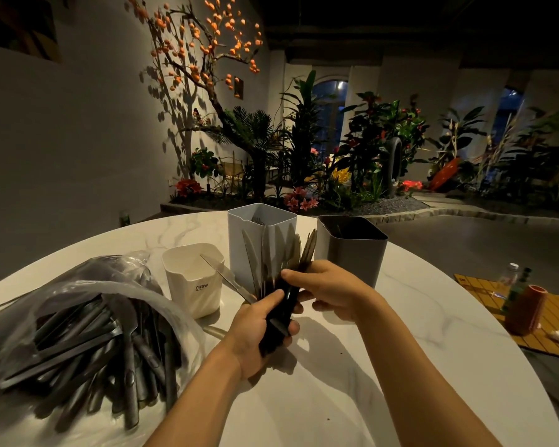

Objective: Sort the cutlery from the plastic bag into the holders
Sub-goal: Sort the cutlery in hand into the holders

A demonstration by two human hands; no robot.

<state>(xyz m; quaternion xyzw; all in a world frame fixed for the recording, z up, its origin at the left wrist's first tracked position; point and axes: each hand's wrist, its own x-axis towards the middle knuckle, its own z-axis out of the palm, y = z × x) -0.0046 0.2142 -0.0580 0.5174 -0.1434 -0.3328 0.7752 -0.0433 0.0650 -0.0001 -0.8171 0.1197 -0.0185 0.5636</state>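
Left hand (255,330) wrapped round the dark handles of a bundle of knives (271,272), blades fanned upward in front of the tall white holder (261,240). Right hand (328,290) pinches near the top of the handles, thumb and fingertips on the bundle, likely picking out or squaring up pieces. Both grips clamped on the bundle.

Rest of the cutlery (110,350) lies piled in the clear plastic bag (62,285) on the desk (368,382), left of the hands. Short white holder (192,279) sits beside the bag, grey holder (352,250) to the right of the tall one; the tall one already has something in it.

Handling guess: metal, stiff, heavy as a bundle, smooth and prone to slipping past each other. Hold by handles, away from blade edges. Loose fan could spill if the left hand relaxes. Bag is soft, thin, gives no support.
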